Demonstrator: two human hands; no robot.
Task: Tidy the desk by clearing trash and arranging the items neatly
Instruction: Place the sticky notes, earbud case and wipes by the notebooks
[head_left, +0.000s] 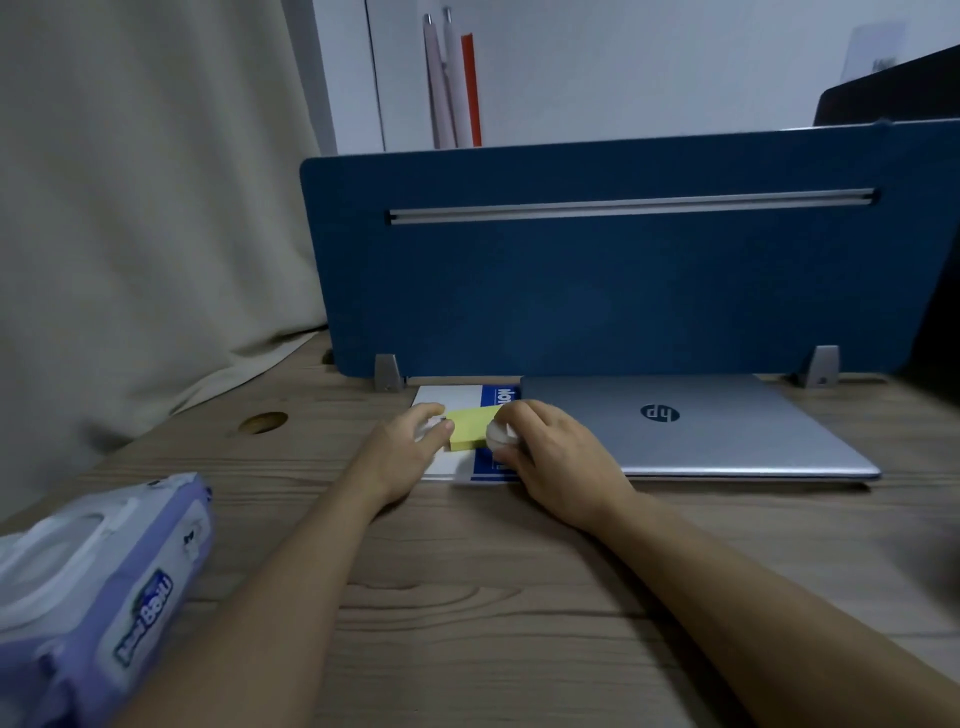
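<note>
A yellow sticky-note pad lies on a white and blue notebook at the back of the wooden desk. My left hand touches the pad's left edge with its fingertips, over something small and white that I cannot make out. My right hand presses against the pad's right side and curls around a small white round object. Both hands bracket the pad. A shut silver laptop lies flat just right of the notebook, overlapping its right edge.
A purple pack of wet wipes sits at the front left desk edge. A blue divider panel stands along the back on metal brackets. A round cable hole is at the left. A beige curtain hangs left.
</note>
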